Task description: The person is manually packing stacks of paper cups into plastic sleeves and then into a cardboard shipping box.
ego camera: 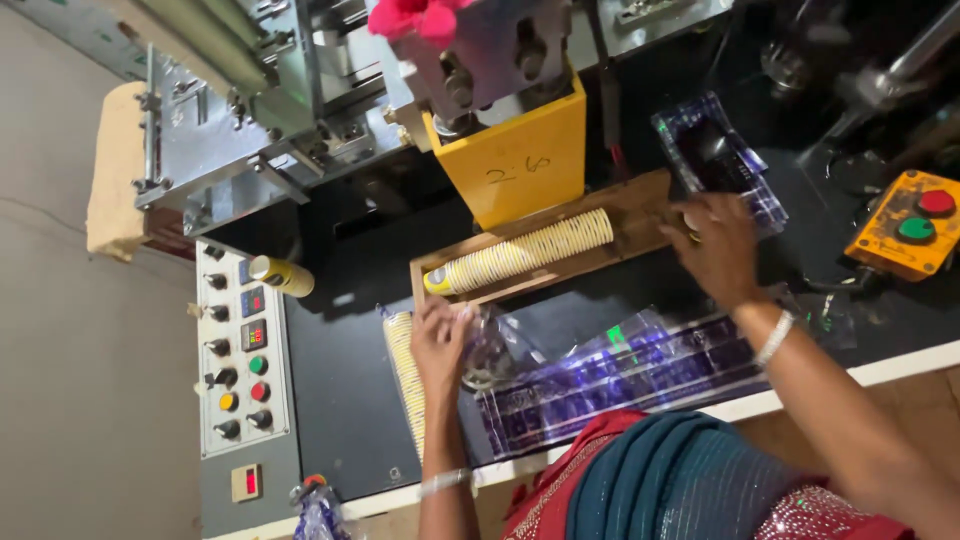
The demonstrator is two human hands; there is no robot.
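Paper cups, cream with fine yellow stripes, are nested into a long ribbed stack [525, 253] that lies on its side in a shallow brown wooden trough [640, 205]. The stack's long axis runs diagonally, rising from lower left to upper right; its round white end faces lower left, near the trough's closed end. The trough rests on a flat black machine table [340, 400] with a pale front edge.

The left hand [440, 345] is curled narrowly around the crinkled mouth of a clear plastic sleeve [500, 345], glossy and wrinkled. Just beside that hand lies a second nested stack of yellow-striped paper cups [404, 370], its long axis running nearly straight towards the table's front edge. Whether that stack sits inside the sleeve I cannot tell. A flat strip of clear plastic film printed with a blue grid [620, 375] stretches along the table edge to the right of that hand.

The right hand [718, 248] is at the far right end of the wooden trough, fingers bent, touching another piece of blue-printed clear film [715, 155]; whether it grips the film I cannot tell.

Behind the trough stands a boxy yellow metal housing [520, 160]. A grey control panel [240, 350] with round knobs and coloured buttons lies to the left, and an orange button box [905, 225] to the right.
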